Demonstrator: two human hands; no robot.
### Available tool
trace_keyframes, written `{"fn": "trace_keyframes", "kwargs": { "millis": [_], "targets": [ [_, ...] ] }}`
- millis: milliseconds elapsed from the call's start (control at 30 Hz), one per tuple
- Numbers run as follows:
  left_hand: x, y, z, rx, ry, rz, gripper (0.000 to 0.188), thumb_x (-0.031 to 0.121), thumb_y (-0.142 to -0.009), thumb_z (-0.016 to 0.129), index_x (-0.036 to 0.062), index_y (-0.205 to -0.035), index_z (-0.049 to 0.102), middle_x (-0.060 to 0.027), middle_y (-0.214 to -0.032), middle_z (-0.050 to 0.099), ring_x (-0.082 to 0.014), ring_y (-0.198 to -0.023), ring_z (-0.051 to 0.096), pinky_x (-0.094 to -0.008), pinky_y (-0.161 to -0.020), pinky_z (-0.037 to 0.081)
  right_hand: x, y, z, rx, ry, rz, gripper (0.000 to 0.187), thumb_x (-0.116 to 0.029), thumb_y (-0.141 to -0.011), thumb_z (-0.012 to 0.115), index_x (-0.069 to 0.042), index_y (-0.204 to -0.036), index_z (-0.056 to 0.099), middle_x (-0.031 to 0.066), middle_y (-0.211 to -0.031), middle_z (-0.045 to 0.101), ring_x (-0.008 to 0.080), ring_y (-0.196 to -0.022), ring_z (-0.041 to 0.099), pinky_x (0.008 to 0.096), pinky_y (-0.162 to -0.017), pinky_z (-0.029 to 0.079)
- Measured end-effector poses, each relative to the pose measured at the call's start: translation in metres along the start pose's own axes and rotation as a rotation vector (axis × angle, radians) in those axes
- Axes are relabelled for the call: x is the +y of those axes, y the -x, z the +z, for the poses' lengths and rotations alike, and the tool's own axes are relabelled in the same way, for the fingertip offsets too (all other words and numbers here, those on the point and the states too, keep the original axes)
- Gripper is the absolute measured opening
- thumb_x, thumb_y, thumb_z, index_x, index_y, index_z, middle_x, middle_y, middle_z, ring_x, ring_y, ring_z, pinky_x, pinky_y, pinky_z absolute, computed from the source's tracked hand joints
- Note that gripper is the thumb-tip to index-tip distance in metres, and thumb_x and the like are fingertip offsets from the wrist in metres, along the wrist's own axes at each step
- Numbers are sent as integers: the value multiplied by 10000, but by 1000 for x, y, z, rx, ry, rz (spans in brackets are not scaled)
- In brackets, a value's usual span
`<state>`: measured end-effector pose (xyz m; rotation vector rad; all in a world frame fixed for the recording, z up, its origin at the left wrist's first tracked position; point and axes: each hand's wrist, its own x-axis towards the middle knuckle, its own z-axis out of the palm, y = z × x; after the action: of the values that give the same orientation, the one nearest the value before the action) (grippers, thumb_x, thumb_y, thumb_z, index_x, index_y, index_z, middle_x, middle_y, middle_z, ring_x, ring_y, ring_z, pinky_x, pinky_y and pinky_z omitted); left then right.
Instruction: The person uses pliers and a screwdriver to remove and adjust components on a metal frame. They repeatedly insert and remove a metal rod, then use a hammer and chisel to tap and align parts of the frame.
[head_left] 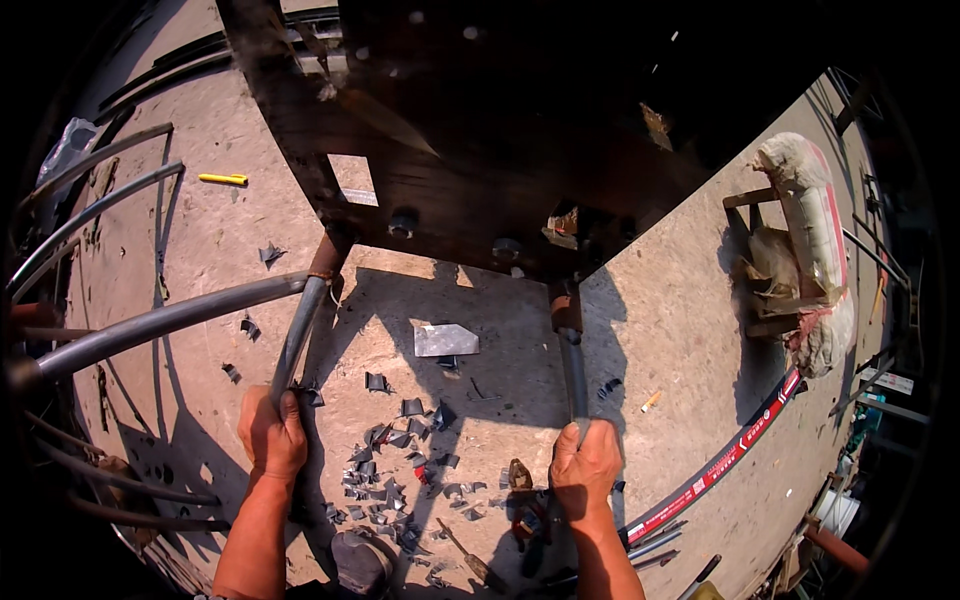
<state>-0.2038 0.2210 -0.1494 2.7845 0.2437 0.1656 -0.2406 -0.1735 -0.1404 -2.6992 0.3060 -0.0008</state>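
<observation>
My left hand (272, 440) is closed round a grey metal bar (302, 325), which joins a rusty socket on a large dark metal frame (430, 215). On the other side, my right hand (585, 462) grips a second metal bar (575, 372), set in a rusty sleeve (565, 308) at the frame's near edge. The frame stands in front of me, with bolts and cut-out openings in its face. A long curved grey tube (190, 312) meets the left bar near its socket. Between my arms, several dark curled scraps (385, 470) lie on the concrete.
A grey metal plate (445, 340) lies on the floor beneath the frame. Bent tubes (95, 235) and a yellow marker-like object (223, 179) are at left. At right stand a padded stool (815, 260) and a red printed strip (715, 465). A wooden-handled tool (470, 560) lies near my foot.
</observation>
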Motion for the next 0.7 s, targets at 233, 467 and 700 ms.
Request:
{"fn": "trace_keyframes", "kwargs": {
  "millis": [233,467,700],
  "targets": [
    [3,-1,-2,-14,-1,-4,351,317,-1078,543,36,-915,676,-172,-871,604,-417,-825,608,-499,-716,472,-1,-2,-2,-11,-18,3,322,-276,-1077,537,25,-962,533,269,-867,533,507,-806,559,558,-698,458],
    [-1,1,1,-14,-7,16,428,371,-1100,496,2,-902,586,-201,-844,545,-440,-803,562,-501,-718,437,0,-1,-1,-3,-16,-14,343,-298,-1086,529,19,-958,532,263,-866,533,496,-807,567,552,-697,466],
    [-1,2,1,-30,-7,-11,456,400,-1104,485,4,-925,622,-199,-883,588,-443,-833,593,-500,-739,460,3,0,1,-21,-11,3,358,-313,-1084,535,18,-945,527,261,-868,533,497,-814,567,552,-697,468]
  ]
}}
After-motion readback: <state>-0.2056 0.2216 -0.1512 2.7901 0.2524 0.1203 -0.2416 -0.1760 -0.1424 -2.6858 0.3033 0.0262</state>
